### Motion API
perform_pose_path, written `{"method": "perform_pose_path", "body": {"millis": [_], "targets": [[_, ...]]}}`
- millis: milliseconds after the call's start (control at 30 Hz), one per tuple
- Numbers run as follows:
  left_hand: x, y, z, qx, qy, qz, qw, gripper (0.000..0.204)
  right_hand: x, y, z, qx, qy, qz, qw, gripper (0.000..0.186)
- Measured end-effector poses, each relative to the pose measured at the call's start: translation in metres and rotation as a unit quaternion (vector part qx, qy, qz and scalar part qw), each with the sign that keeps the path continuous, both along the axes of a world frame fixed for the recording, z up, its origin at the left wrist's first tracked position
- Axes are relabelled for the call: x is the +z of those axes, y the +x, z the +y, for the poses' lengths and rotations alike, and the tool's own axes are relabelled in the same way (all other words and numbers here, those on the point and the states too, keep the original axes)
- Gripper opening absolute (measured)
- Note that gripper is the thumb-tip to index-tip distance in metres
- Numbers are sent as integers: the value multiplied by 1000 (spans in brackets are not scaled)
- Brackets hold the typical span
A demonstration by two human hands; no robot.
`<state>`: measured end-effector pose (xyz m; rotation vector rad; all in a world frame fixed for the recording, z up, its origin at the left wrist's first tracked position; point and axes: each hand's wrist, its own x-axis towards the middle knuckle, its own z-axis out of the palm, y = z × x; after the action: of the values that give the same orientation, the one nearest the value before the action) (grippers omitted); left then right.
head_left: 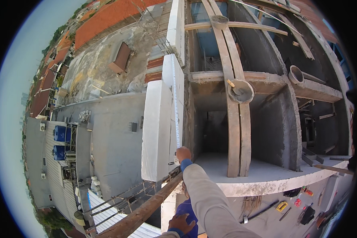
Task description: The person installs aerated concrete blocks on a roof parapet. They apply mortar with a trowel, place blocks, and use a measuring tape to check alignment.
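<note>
My right hand (pixel 183 154) reaches forward to the near end of a tape measure (pixel 176 107). Its fingers are closed around that end. The pale marked blade runs straight away from me along the inner side of the white block wall (pixel 157 131). The tape's case is mostly hidden by the hand. Lower down, my left hand (pixel 181 224) lies with fingers apart on purple cloth (pixel 188 210), holding nothing.
Two wooden planks (pixel 234 131) span the openings, carrying a mortar bucket (pixel 240 92) with a wooden-handled tool. Another bucket (pixel 296 74) sits on a concrete beam. A wooden pole (pixel 146 208) and rebar cross near me. Tools, including a yellow one (pixel 281 206), lie lower right. Left is a drop.
</note>
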<state>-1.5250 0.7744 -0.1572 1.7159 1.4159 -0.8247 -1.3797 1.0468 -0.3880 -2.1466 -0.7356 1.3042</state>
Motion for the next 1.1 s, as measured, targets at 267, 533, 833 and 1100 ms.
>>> {"method": "perform_pose_path", "body": {"millis": [267,533,833,1100], "targets": [[-20,-3,5,-133,-20,8,991,55,35,-4,9,-90,-87,91,988,36],[-11,4,12,-13,-73,28,997,57,61,-23,12,-134,-126,135,974,33],[-3,8,18,-7,-9,39,999,57,73,-36,25,-126,-135,177,967,34],[-6,8,20,-8,-18,40,999,58,67,-39,24,-121,-127,172,969,34]]}}
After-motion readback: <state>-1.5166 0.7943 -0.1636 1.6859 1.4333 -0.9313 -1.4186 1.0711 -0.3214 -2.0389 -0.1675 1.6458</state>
